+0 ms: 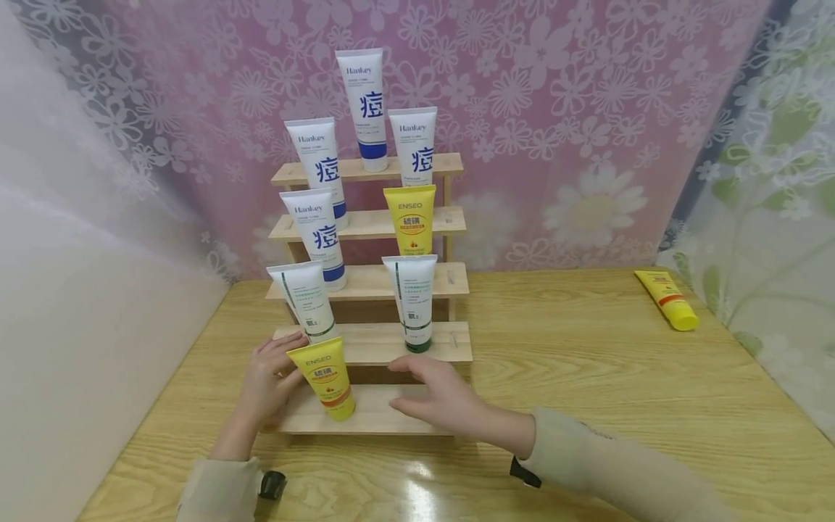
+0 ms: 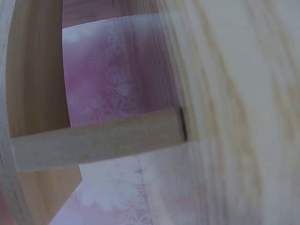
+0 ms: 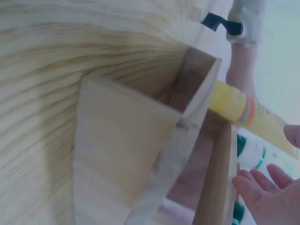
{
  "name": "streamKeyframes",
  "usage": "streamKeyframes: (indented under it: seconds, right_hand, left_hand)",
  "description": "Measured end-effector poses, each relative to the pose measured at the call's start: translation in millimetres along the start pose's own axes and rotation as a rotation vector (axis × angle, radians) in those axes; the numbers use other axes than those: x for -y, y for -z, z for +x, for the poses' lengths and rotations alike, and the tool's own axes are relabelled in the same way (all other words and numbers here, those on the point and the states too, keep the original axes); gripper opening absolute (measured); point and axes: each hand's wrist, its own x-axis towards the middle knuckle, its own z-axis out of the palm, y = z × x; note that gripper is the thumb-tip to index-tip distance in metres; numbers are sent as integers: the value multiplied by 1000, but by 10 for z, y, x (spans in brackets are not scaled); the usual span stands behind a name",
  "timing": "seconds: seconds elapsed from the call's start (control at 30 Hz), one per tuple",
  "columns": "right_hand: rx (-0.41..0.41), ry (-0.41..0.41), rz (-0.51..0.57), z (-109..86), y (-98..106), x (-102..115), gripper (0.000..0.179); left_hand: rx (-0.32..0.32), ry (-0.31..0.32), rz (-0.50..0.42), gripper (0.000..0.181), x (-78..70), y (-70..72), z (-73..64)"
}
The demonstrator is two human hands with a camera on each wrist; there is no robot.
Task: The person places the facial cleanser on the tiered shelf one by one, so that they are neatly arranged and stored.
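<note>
A yellow ENSEO tube [image 1: 324,380] stands cap down on the lowest step of a wooden tiered rack [image 1: 404,409], leaning slightly left. My left hand [image 1: 264,377] is at its left edge, thumb and fingers spread apart, the tips partly hidden behind the tube. Nothing is held in my right hand [image 1: 438,395], which hovers over the right part of that step, thumb and fingers apart. One step up stand two white tubes with green print, one on the left [image 1: 306,301] and one on the right [image 1: 412,301]. The right wrist view shows my right fingers [image 3: 267,187] beside the rack.
Higher steps carry several white Hankey tubes [image 1: 363,109] and another yellow tube [image 1: 412,221]. One more yellow tube [image 1: 667,299] lies on the table [image 1: 567,348] at the far right. A white wall [image 1: 85,239] borders the left side; a floral backdrop [image 1: 522,130] hangs behind.
</note>
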Motion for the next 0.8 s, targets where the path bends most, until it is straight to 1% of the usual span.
streamKeyframes:
  seconds: [0.1,0.2,0.37,0.5,0.63,0.73,0.8]
  right_hand:
    - [-39,17,-52,-119,127,-35,40]
    - [-75,17,-82,-241,274,-65,41]
    - [-173,19,-172,-447,511,-167,42]
    - [-259,-23,-243,-585,713,-301,42]
    - [-315,-112,-242,-695,956,-503,42]
    - [-372,-145,-241,-770,1158,-705,41]
    - [-424,-147,-254,-824,1301,-838,39]
  left_hand:
    - [1,8,-1,18,-10,4,-6]
    - [-1,10,-3,16,-15,7,-5]
    - [4,4,9,17,-9,4,0]
    - [-1,4,6,19,-10,3,-4]
    - [-5,6,-3,21,-17,4,0]
    - [-3,9,-4,21,-21,2,1]
    - [1,14,0,21,-25,1,1]
